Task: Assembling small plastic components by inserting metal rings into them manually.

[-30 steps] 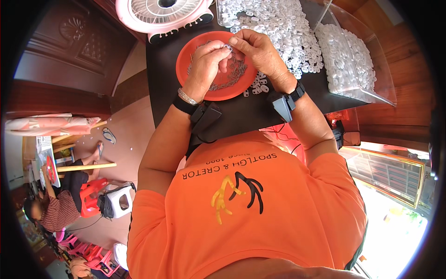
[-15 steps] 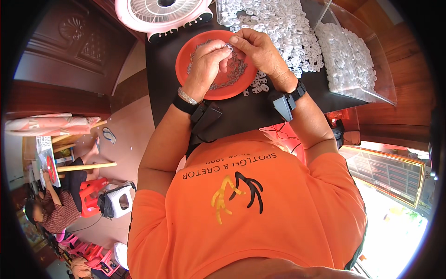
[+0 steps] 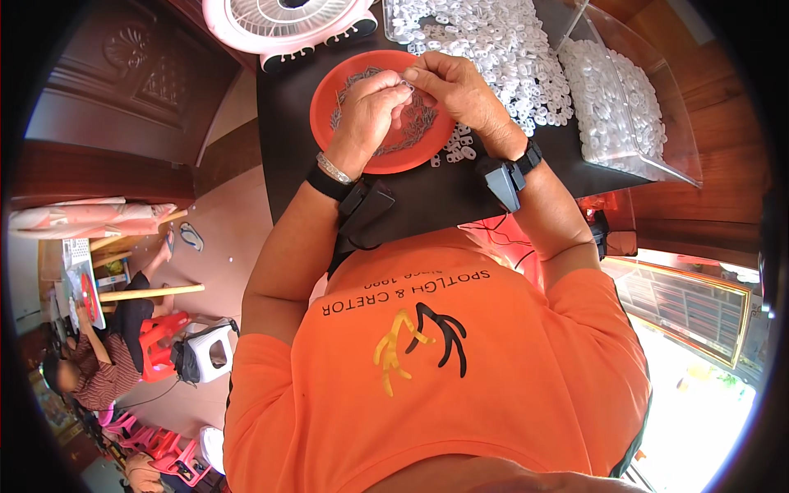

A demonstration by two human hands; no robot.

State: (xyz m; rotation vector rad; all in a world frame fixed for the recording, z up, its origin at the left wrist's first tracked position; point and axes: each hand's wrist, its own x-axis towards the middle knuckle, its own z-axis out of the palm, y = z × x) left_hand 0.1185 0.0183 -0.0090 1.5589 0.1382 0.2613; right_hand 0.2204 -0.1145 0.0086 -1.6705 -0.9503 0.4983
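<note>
Above a round orange-red dish [image 3: 325, 141], my two hands meet at the fingertips. My left hand [image 3: 370, 115] is closed in a pinch around a small white plastic piece [image 3: 405, 82], mostly covered by the fingers. From the right, my right hand [image 3: 460, 86] presses thumb and finger together against it; whatever else they hold is too small to make out. Many thin grey pieces [image 3: 415, 131] lie in the dish. Beside my right hand, a broad heap of small white plastic pieces with holes [image 3: 509, 62] spreads over the dark tabletop [image 3: 411, 201].
A clear plastic bin [image 3: 649, 168] full of white pieces stands at the right. At the far left of the table is a pink fan [image 3: 271, 37]. Another person [image 3: 103, 366] sits low on the left near red stools [image 3: 160, 345] and a white stool [image 3: 215, 353].
The white piece showed more plainly between my fingertips before; now the fingers cover most of it. My hands have otherwise barely moved. The seated person's foot has shifted slightly.
</note>
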